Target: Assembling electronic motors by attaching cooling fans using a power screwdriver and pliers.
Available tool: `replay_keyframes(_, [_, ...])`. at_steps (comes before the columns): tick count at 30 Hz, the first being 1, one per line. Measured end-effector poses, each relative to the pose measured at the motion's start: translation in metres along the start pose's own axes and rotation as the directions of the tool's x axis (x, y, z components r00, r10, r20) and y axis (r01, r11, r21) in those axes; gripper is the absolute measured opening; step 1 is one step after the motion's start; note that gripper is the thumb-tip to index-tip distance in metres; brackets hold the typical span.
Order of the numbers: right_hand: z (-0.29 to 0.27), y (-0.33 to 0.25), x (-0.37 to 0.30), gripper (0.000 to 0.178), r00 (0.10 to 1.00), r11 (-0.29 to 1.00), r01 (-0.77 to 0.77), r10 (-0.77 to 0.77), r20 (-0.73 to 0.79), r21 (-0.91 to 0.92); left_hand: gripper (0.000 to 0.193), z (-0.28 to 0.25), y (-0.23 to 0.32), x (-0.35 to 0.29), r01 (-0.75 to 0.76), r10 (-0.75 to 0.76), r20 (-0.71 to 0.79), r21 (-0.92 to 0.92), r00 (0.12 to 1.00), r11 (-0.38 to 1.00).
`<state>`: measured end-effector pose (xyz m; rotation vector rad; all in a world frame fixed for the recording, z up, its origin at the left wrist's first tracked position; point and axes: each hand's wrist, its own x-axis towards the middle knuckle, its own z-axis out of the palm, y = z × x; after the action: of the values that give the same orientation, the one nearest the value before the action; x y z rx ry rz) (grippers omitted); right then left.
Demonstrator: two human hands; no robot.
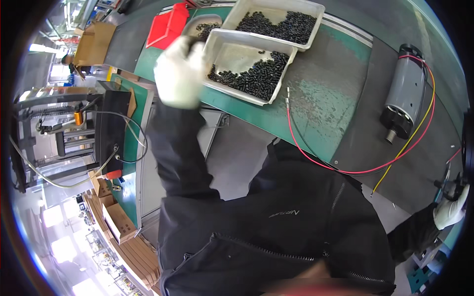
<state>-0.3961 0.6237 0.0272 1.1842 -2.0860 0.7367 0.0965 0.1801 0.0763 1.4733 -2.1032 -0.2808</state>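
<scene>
My left hand [178,74], in a white glove, is raised over the left side of the near white tray [237,92]. Motion smears its fingers, so their grip is unclear. Small black cylindrical parts [264,79] lie heaped in that tray. At the far right edge, my right hand [450,211], also gloved, is closed against a dark object [450,188] whose kind I cannot make out. Beyond the right bench edge lies a grey cylindrical motor [405,93] with black ends and a metal shaft. From it run red, black and yellow wires; metal terminals [288,98] tip two of them.
A second white tray [316,24] of black parts stands behind the first. Left of it are a small grey dish [201,22] with parts and a red bin [168,25]. The green bench [321,89] is worn. Cardboard boxes [118,219] and a machine frame [79,133] stand left.
</scene>
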Motion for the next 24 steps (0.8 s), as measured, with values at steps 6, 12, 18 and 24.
replay_keyframes(6, [0.024, 0.039, -0.036, 0.035, 0.845, 0.689, -0.521, 0.501, 0.189, 0.503, 0.031, 0.049, -0.135, 0.115, -0.099, 0.043, 0.157, 0.366, 0.987, 0.925])
replay_keyframes(12, [0.007, -0.008, -0.045, 0.044, 0.629, 0.265, -0.707, 0.661, 0.41, 0.656, 0.045, 0.094, -0.151, 0.169, -0.167, -0.023, 0.327, 0.54, 0.945, 0.825])
replay_keyframes(18, [0.031, -0.008, -0.033, 0.044, 0.774, 0.706, -0.53, 0.629, -0.072, 0.47, 0.03, 0.087, -0.25, 0.204, -0.144, 0.015, 0.219, 0.588, 0.976, 0.796])
replay_keyframes(24, [0.033, 0.066, -0.048, 0.065, 0.769, 0.871, -0.289, 0.459, 0.446, -0.398, 0.026, 0.104, -0.21, 0.195, -0.234, 0.147, 0.203, 0.524, 0.968, 0.819])
